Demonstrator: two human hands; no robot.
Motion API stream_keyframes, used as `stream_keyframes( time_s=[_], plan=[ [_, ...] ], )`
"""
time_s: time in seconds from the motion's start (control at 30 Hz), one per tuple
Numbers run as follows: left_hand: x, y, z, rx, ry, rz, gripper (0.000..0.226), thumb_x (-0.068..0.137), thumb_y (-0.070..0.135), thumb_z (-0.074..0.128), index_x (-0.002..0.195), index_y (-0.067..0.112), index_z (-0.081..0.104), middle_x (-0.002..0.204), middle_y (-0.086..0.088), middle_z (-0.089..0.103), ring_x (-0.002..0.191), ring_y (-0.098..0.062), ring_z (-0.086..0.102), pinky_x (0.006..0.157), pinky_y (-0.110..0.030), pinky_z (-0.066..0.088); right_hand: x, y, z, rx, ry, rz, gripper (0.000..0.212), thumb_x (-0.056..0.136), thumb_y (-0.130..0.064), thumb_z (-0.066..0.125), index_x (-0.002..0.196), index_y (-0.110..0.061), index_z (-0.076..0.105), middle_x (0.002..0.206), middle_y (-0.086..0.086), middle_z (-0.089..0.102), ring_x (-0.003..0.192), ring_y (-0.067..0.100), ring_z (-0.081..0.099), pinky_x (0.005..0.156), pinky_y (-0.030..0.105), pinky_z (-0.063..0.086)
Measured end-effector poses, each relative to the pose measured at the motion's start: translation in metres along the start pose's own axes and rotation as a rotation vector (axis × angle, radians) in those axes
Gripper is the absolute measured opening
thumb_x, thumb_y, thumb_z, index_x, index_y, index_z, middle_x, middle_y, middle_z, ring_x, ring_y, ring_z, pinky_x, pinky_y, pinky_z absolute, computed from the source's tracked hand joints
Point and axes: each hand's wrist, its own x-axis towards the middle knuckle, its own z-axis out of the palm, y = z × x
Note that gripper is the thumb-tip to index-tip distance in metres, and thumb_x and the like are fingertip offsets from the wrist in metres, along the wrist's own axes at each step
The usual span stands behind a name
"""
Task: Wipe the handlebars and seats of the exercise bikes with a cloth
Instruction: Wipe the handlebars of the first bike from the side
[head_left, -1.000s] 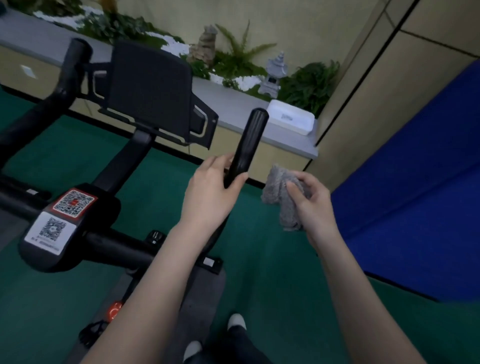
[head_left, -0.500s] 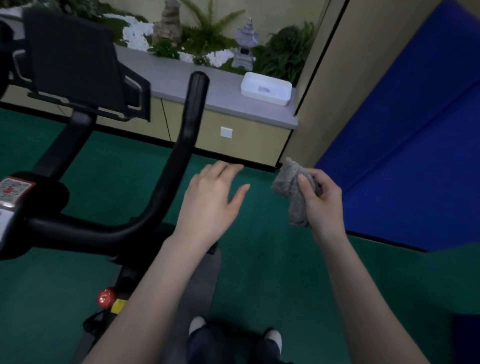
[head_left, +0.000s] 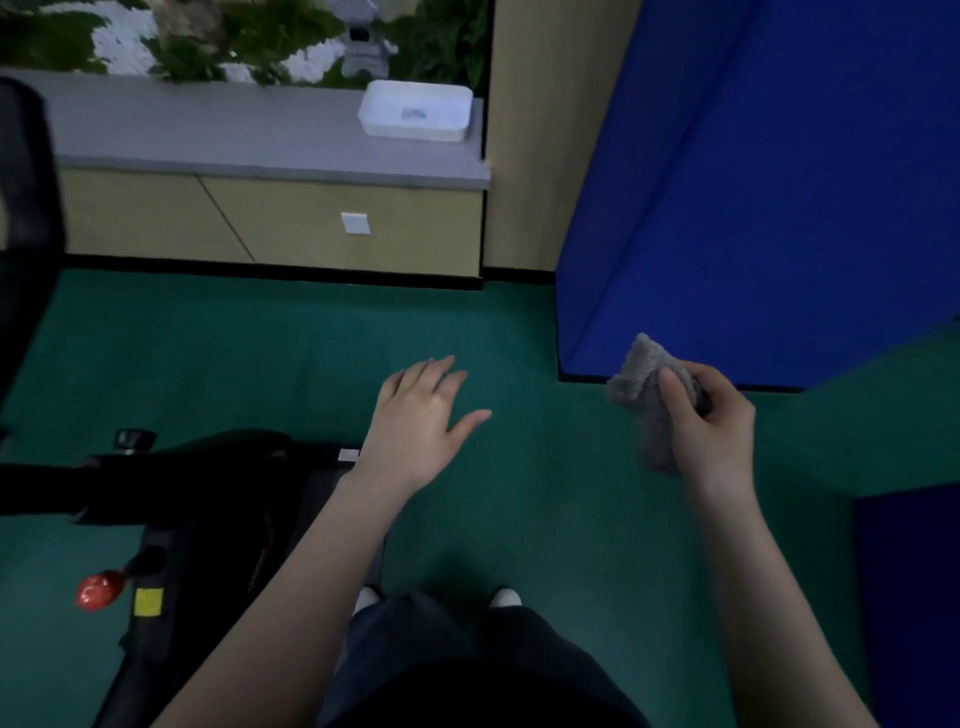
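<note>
Now left hand (head_left: 423, 423) off handlebar, empty.

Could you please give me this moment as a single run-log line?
left hand: open, holding nothing | right hand: grips grey cloth | exercise bike: at left, untouched

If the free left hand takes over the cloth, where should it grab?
Probably the bunched upper end of the grey cloth, coming from its left: that end sticks up clear of the right hand, whose fingers wrap the middle. The left hand is open.
</note>
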Motion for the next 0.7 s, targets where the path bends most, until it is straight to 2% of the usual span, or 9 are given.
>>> stream_keyframes(
  time_s=[0.17, 0.37, 0.5, 0.7],
  plan=[
    [0.017, 0.024, 0.014, 0.018, -0.063, -0.022, 0.067, 0.092, 0.061, 0.034, 0.145, 0.019, 0.036, 0.157, -0.001, 0.023, 0.145, -0.017, 0.017, 0.117, -0.037, 0.009, 0.019, 0.029, -0.038, -0.001, 0.051, 0.092, 0.01, 0.093, -0.018, 0.058, 0.099, -0.015, 0.067, 0.088, -0.004, 0.066, 0.084, 0.012, 0.061, 0.079, 0.032, 0.05],
    [0.045, 0.012, 0.012, 0.027, -0.071, -0.098, 0.067, 0.092, 0.06, 0.038, 0.144, 0.018, 0.038, 0.155, -0.001, 0.029, 0.142, -0.019, 0.024, 0.114, -0.038, 0.016, 0.055, 0.027, -0.006, -0.011, -0.062, 0.086, 0.012, 0.093, -0.017, 0.059, 0.099, -0.012, 0.068, 0.089, -0.005, 0.068, 0.085, 0.011, 0.063, 0.082, 0.032, 0.052],
    [0.078, -0.009, 0.009, 0.037, -0.053, -0.153, 0.067, 0.092, 0.06, 0.037, 0.144, 0.017, 0.038, 0.153, -0.001, 0.032, 0.141, -0.02, 0.026, 0.113, -0.038, 0.018, 0.093, 0.014, 0.041, -0.015, -0.159, 0.028, 0.01, 0.093, -0.017, 0.059, 0.098, -0.013, 0.066, 0.086, -0.007, 0.066, 0.081, 0.009, 0.062, 0.078, 0.027, 0.05],
    [0.143, -0.059, -0.005, 0.005, -0.009, -0.255, 0.068, 0.093, 0.059, 0.037, 0.146, 0.017, 0.034, 0.15, -0.001, 0.037, 0.14, -0.019, 0.028, 0.113, -0.036, 0.017, 0.165, -0.015, 0.119, -0.097, -0.263, -0.064, 0.012, 0.093, -0.02, 0.061, 0.101, -0.013, 0.066, 0.087, -0.01, 0.064, 0.08, -0.001, 0.059, 0.071, 0.013, 0.047]
  ],
)
